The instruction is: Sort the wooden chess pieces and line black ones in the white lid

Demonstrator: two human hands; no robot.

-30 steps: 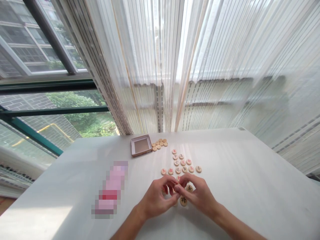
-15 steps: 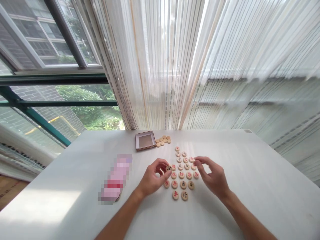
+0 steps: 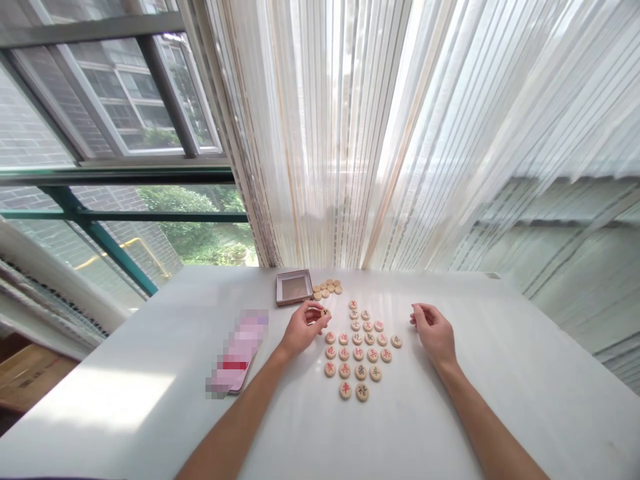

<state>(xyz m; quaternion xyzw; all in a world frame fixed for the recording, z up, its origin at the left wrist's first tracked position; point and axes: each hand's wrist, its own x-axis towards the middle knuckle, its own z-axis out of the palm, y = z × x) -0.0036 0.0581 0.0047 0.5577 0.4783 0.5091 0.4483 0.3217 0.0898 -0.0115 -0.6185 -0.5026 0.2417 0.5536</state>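
Observation:
My left hand (image 3: 301,330) pinches a Chinese chess piece (image 3: 325,312) with a black character, held up beside the upper left of the laid-out pieces. Below and to the right, several round wooden pieces with red or black characters lie face up in rows; among them are a red one (image 3: 345,390) and a black one (image 3: 363,392) in the nearest row. My right hand (image 3: 434,333) hovers right of the rows, apart from them, its fingers curled together and no piece showing in them. The closest piece to it is a black-lettered one (image 3: 396,341).
An open shallow box (image 3: 293,289) stands at the back beside several blank-faced pieces (image 3: 331,289). On the left lies a pink blurred-out object (image 3: 240,353). The white table (image 3: 500,400) reaches back to a string curtain (image 3: 330,133) and a window on the left.
My left hand has moved up and left with its piece. My right hand has drawn away to the right from the pieces. A black-lettered piece now shows at the right of one row.

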